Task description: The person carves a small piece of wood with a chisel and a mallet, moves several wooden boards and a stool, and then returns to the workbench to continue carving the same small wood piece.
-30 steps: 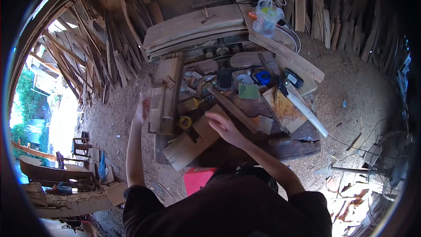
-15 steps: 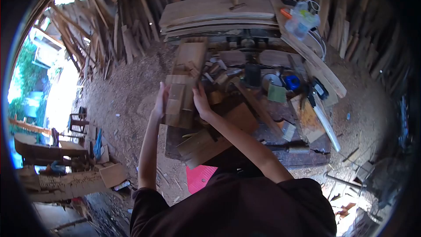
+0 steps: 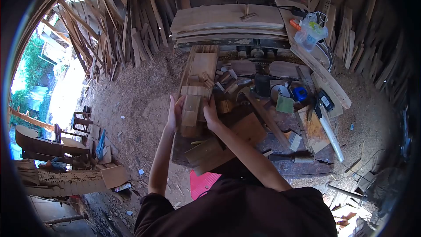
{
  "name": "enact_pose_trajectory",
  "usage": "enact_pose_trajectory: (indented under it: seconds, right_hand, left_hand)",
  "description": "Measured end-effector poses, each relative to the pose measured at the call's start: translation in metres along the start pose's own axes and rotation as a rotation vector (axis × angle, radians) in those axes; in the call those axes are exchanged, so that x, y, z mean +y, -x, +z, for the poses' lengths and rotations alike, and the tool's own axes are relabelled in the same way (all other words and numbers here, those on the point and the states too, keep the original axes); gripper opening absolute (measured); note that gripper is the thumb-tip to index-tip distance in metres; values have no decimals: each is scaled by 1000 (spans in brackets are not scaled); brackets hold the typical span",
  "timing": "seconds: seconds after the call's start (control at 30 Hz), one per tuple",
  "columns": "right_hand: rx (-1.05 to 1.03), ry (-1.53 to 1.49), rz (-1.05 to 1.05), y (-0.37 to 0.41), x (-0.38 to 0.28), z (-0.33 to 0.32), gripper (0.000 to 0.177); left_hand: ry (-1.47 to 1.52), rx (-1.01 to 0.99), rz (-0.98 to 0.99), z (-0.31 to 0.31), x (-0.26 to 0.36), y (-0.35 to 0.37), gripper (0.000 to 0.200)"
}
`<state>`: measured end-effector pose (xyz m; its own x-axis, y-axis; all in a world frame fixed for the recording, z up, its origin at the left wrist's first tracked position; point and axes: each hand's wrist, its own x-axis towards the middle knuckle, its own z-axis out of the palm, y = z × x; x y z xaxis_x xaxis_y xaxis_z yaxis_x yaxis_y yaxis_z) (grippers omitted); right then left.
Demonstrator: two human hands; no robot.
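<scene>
Several flat wooden pieces lie stacked at the left end of a cluttered workbench. My left hand (image 3: 175, 112) is at the left side of a small wooden block (image 3: 191, 110), its fingers against the edge. On the right side of the same block is my right hand (image 3: 210, 110), with its fingers pointing up along the wood. The block lies between both hands on top of a longer board (image 3: 205, 62). Small wood offcuts (image 3: 207, 79) rest on that board just beyond the block. Nearer my body, a loose wide board (image 3: 210, 155) lies at an angle.
On the bench are a hammer-like wooden handle (image 3: 269, 122), a blue tape roll (image 3: 300, 94), a green square (image 3: 285, 104) and a handsaw (image 3: 329, 131). Stacked planks (image 3: 228, 19) and a plastic bag (image 3: 310, 33) lie behind. A red seat (image 3: 202, 184) is below.
The view has shifted, so the bench appears lower and further right. My hands remain at the stack, and my left fingers now curl in more over the block's edge.
</scene>
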<state>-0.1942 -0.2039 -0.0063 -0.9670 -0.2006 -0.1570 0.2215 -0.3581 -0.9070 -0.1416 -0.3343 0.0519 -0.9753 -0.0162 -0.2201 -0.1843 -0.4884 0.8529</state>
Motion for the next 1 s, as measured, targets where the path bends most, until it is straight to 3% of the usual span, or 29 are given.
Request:
enact_pose_trajectory:
  seconds: [0.17, 0.27, 0.37, 0.57, 0.63, 0.77, 1.0]
  right_hand:
    - [-29, 90, 53, 15, 2, -22, 58]
    - [3, 184, 48, 34, -23, -26, 56]
    - [-69, -42, 17, 40, -20, -34, 56]
    - [-16, 23, -31, 64, -43, -46, 55]
    - [-138, 107, 29, 67, -61, -55, 55]
    - [-172, 25, 33, 76, -64, -75, 54]
    - [-6, 58, -51, 100, -73, -122, 49]
  left_hand:
    - [6, -35, 15, -4, -21, 6, 88]
    - [-80, 78, 3, -2, -29, 16, 88]
    - [-88, 46, 14, -12, -39, 21, 88]
    - [-213, 95, 64, 21, -41, 50, 86]
    - [-100, 91, 46, 37, -33, 57, 85]
    - [-75, 119, 33, 65, -31, 65, 83]
    - [-62, 101, -13, 127, -53, 67, 72]
